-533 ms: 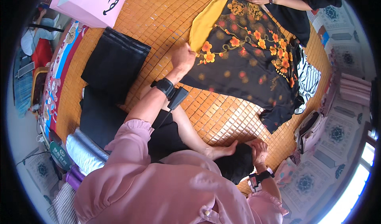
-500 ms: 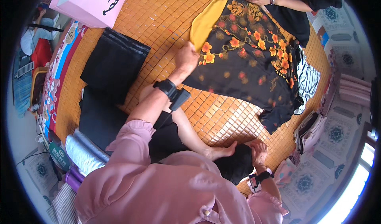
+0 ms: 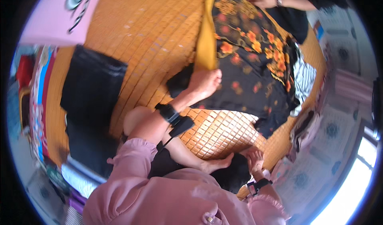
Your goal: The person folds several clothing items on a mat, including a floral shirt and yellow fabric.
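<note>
A black floral garment (image 3: pixel 247 77) with orange blossoms lies spread over the woven mat, and a yellow strip (image 3: pixel 205 45) runs along its left edge. My left hand (image 3: pixel 204 84) is closed on the lower end of that strip, where a black part of the cloth sticks out to the left. At the far end, another person's hand (image 3: pixel 265 1) rests on the garment, and a second hand of theirs shows partly at the top of the yellow strip. My right hand (image 3: pixel 254 160) rests by my black-clothed leg, fingers apart, away from the garment.
Folded black clothes (image 3: pixel 93 77) lie on the mat (image 3: pixel 151 33) at the left. A pink bag (image 3: pixel 60 21) stands at the far left. Striped cloth (image 3: pixel 304 79) lies beside the garment's right edge, with more folded clothes (image 3: pixel 303 125) along the right-hand wall.
My left hand has moved right and nearer to me, drawing the yellow strip straighter and narrower. A black part now shows left of it. The view has shifted; my right hand stays by my leg.
</note>
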A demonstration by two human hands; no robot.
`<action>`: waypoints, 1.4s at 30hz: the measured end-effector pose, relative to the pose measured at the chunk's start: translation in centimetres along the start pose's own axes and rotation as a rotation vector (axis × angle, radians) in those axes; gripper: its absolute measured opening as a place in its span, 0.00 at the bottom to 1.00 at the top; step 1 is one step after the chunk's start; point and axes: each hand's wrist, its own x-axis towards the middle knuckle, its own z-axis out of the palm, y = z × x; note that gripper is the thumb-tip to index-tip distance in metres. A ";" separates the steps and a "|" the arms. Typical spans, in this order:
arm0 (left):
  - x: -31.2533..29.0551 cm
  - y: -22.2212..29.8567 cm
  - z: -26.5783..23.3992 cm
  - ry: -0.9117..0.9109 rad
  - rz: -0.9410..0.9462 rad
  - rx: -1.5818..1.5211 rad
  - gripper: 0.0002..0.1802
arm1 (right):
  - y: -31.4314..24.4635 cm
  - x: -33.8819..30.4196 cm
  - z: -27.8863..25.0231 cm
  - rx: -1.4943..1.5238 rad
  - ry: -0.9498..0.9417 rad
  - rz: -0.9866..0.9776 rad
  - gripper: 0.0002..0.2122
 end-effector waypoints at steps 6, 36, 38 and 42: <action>-0.7 -0.3 -0.4 0.084 -0.083 -0.126 0.05 | 0.7 0.7 0.0 0.003 -0.058 0.019 0.09; -2.7 1.1 2.1 -0.058 0.181 -0.463 0.02 | -9.2 29.7 -1.8 1.595 0.150 0.476 0.10; -2.5 0.1 1.5 0.180 -0.051 -0.798 0.03 | -9.0 29.1 -2.1 1.762 0.259 0.428 0.09; -1.7 -1.5 0.3 0.501 -0.292 -1.053 0.11 | -9.6 28.5 -3.3 1.568 0.259 0.624 0.13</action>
